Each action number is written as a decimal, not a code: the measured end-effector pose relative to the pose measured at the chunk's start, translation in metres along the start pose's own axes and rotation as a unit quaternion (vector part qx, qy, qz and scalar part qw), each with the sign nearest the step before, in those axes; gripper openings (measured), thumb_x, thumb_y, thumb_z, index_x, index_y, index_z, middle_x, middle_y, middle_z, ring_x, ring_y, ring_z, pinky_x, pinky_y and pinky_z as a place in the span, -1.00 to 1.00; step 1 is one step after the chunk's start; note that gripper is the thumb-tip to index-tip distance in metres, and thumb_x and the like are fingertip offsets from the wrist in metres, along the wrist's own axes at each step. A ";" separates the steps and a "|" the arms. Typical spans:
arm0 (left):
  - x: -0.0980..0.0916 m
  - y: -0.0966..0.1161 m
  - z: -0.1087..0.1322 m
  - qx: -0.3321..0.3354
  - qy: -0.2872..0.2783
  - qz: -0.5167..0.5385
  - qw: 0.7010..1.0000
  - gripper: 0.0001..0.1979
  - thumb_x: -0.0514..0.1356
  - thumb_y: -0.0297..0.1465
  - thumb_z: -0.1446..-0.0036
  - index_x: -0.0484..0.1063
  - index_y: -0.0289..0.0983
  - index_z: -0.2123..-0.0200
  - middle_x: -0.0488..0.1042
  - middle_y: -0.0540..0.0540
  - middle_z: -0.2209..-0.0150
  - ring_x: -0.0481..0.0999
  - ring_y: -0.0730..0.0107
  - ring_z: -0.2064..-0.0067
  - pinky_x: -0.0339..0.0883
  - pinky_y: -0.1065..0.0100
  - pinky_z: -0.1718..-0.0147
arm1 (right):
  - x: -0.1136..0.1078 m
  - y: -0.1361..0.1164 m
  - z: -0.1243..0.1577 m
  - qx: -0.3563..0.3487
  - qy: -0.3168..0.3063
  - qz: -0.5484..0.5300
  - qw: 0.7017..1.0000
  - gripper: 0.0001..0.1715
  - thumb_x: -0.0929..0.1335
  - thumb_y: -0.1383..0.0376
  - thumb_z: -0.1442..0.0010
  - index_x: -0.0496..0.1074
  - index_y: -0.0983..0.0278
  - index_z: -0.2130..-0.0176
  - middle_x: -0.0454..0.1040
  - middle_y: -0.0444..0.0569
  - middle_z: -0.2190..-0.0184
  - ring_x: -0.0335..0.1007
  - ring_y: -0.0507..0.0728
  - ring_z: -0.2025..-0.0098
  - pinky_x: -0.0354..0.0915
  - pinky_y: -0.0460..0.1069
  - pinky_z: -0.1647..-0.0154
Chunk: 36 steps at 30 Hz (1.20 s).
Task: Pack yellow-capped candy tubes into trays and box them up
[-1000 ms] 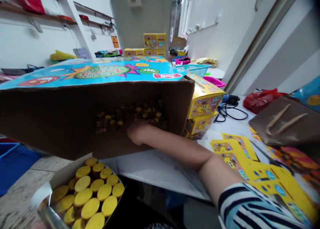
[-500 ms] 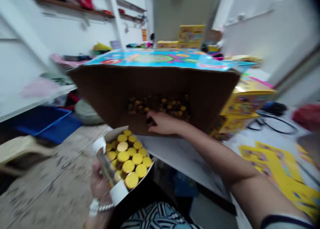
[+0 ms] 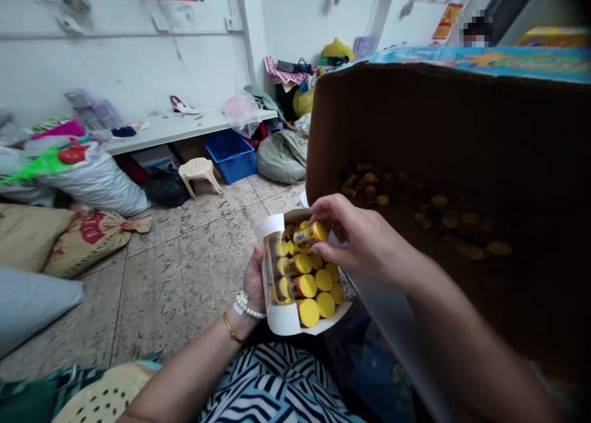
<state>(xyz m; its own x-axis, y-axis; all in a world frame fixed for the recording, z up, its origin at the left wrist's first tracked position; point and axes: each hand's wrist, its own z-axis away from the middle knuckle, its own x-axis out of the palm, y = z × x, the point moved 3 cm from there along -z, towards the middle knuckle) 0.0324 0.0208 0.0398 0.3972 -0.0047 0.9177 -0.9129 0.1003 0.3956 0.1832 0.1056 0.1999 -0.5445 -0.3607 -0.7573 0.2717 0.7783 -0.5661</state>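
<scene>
My left hand grips a small open white box by its left side. That side has a clear window, and rows of yellow-lidded tubs stand inside. Over the box's far end, my right hand pinches one small tub, tilted on its side, with thumb and fingers. To the right a big cardboard carton lies with its open side toward me. More loose tubs are scattered on its dark floor.
A beige stool and a blue crate stand on the floor by a long white bench. Stuffed sacks lie at the left. Another perforated stool is close at the lower left.
My right hand has come out of the carton with a tub and is now over the small box. My view has turned left.
</scene>
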 end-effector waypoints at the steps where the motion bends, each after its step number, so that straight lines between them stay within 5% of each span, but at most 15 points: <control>1: 0.000 -0.001 -0.002 0.001 0.002 -0.002 1.000 -0.38 0.19 0.02 -0.17 0.43 -0.31 -0.12 0.56 -0.28 -0.05 0.42 -0.11 -0.21 0.18 -0.14 -0.24 | 0.002 0.001 -0.001 0.005 0.010 0.005 1.000 -0.58 0.44 0.40 -0.10 0.32 0.25 0.06 0.47 -0.13 0.29 0.37 0.02 0.34 0.26 -0.10 0.33; 5: 0.005 -0.008 -0.010 0.002 0.007 -0.009 1.000 -0.43 0.23 0.01 -0.13 0.51 -0.32 0.00 0.59 -0.27 -0.01 0.42 -0.14 -0.21 0.20 -0.12 -0.24 | 0.009 0.007 -0.002 -0.043 0.016 0.031 0.998 -0.74 0.46 0.39 -0.11 0.33 0.26 0.22 0.43 -0.13 0.33 0.33 0.02 0.30 0.21 -0.11 0.31; 9: 0.012 -0.015 -0.016 0.006 0.019 -0.020 1.000 -0.44 0.23 0.00 -0.14 0.53 -0.33 0.01 0.57 -0.26 -0.04 0.40 -0.15 -0.23 0.20 -0.09 -0.25 | 0.013 0.015 -0.001 -0.038 -0.052 0.047 0.997 -0.82 0.45 0.36 -0.12 0.40 0.27 0.24 0.45 -0.07 0.32 0.32 0.07 0.24 0.19 -0.08 0.30; 16: -0.002 -0.022 -0.012 -0.002 -0.022 -0.002 1.000 -0.58 0.13 -0.13 -0.28 0.55 -0.28 -0.01 0.60 -0.18 0.00 0.45 -0.02 -0.19 0.22 0.02 -0.26 | 0.014 0.007 0.000 -0.054 -0.078 0.117 0.989 -0.85 0.41 0.27 -0.16 0.49 0.30 0.25 0.53 -0.01 0.33 0.36 0.13 0.22 0.17 -0.03 0.27; 20: 0.004 -0.023 -0.012 -0.020 -0.065 0.008 0.998 -0.56 0.07 -0.11 -0.30 0.53 -0.24 -0.04 0.58 -0.17 -0.05 0.44 0.00 -0.21 0.15 0.00 -0.30 | 0.000 0.022 -0.003 -0.062 -0.083 0.010 0.995 -0.81 0.40 0.20 -0.24 0.55 0.27 0.23 0.58 -0.07 0.31 0.41 0.05 0.25 0.17 -0.09 0.29; 26: 0.017 -0.028 -0.017 -0.038 -0.047 -0.013 0.998 -0.38 0.12 0.06 -0.18 0.46 -0.27 -0.11 0.48 -0.28 -0.16 0.25 -0.15 -0.33 0.00 -0.19 -0.31 | -0.026 0.064 -0.003 0.129 0.053 0.031 0.990 -0.82 0.40 0.23 -0.19 0.49 0.28 0.40 0.51 -0.12 0.44 0.37 0.03 0.39 0.13 -0.08 0.39; 29: 0.014 -0.029 -0.021 -0.025 -0.033 -0.019 0.999 -0.34 0.08 0.07 -0.21 0.41 -0.30 -0.15 0.45 -0.33 -0.19 0.24 -0.18 -0.33 0.00 -0.23 -0.30 | -0.014 0.062 -0.003 0.138 0.076 0.071 0.985 -0.80 0.44 0.20 -0.12 0.45 0.27 0.29 0.49 -0.04 0.27 0.39 0.12 0.21 0.24 -0.02 0.21; 32: 0.014 -0.031 -0.022 -0.016 -0.026 -0.024 0.999 -0.37 0.09 0.06 -0.20 0.46 -0.31 -0.09 0.45 -0.33 -0.18 0.25 -0.20 -0.32 0.00 -0.23 -0.30 | 0.002 0.058 -0.003 0.126 0.048 0.076 0.988 -0.56 0.48 0.16 -0.05 0.41 0.30 0.11 0.41 0.11 0.01 0.32 0.24 -0.05 0.27 0.09 -0.04; 36: 0.019 -0.031 -0.021 -0.010 -0.034 -0.011 0.999 -0.40 0.10 0.04 -0.20 0.47 -0.27 -0.09 0.44 -0.29 -0.19 0.24 -0.16 -0.33 -0.05 -0.21 -0.32 | 0.003 0.053 -0.003 0.044 0.050 0.082 0.994 -0.62 0.45 0.34 -0.04 0.41 0.28 0.10 0.17 0.15 -0.27 0.02 0.31 -0.35 0.08 0.16 -0.32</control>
<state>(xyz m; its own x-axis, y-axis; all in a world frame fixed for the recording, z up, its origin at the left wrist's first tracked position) 0.0701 0.0382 0.0440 0.4098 -0.0749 0.9091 -0.9015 0.1189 0.4161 0.1931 0.1469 0.1687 -0.5620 -0.1773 -0.8079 0.4295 0.7722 -0.4683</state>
